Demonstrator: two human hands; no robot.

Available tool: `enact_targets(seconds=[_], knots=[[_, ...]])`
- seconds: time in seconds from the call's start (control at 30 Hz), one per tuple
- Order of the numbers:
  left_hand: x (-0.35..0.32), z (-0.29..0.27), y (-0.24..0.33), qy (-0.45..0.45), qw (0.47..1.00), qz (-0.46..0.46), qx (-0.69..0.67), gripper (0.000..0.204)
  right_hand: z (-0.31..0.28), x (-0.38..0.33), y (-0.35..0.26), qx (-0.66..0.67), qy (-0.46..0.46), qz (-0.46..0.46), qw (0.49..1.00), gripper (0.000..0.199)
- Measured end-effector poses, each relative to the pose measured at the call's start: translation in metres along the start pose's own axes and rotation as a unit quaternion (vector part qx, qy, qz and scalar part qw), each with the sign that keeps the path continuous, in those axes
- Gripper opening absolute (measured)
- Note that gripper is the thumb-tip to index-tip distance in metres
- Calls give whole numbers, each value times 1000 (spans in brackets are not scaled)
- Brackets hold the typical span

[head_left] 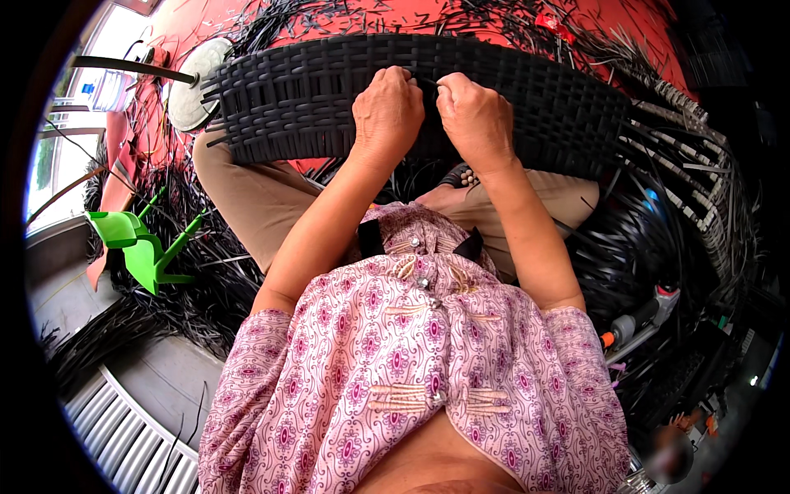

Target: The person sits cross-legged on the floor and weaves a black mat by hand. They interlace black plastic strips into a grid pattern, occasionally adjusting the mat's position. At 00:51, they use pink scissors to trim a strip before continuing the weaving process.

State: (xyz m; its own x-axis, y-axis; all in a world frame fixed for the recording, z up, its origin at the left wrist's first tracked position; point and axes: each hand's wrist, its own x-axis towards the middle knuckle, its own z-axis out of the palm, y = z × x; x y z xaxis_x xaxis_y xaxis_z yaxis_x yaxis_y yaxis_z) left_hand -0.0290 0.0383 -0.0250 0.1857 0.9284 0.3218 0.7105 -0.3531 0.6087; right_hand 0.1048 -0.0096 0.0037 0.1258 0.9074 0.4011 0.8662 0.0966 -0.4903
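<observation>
A curved panel of woven black plastic strips lies across my bent legs, with loose strip ends at its left edge. Over the upper middle of the weave, my left hand is closed, knuckles up. Close beside it, my right hand is closed too, thumb and forefinger pinched together. A thin black strip shows in the gap between them, seemingly gripped at both ends. My fingertips are partly hidden behind the knuckles.
Loose black strips lie heaped on both sides and over the red floor covering. A round pale disc with a rod stands at the panel's left end. A small green plastic chair lies left; a grey-and-orange tool lies right.
</observation>
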Motion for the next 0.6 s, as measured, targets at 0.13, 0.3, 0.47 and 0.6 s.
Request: enact_targets(seconds=[0.13,0.3,0.47,0.6], knots=[[-1,-1,0,7,1000,7,-5,17,-1,4,0,8,-43,-5,999,12],[-3,-1,0,13,1000,7,-9,15,2,16,16,102,-94,12,990,18],[-2,-4,-6,2,999,13,-32,18,6,30,33,187,-152,44,969,21],[2,-6,-14,8,997,45,-62,22,5,33,29,149,-175,56,972,20]])
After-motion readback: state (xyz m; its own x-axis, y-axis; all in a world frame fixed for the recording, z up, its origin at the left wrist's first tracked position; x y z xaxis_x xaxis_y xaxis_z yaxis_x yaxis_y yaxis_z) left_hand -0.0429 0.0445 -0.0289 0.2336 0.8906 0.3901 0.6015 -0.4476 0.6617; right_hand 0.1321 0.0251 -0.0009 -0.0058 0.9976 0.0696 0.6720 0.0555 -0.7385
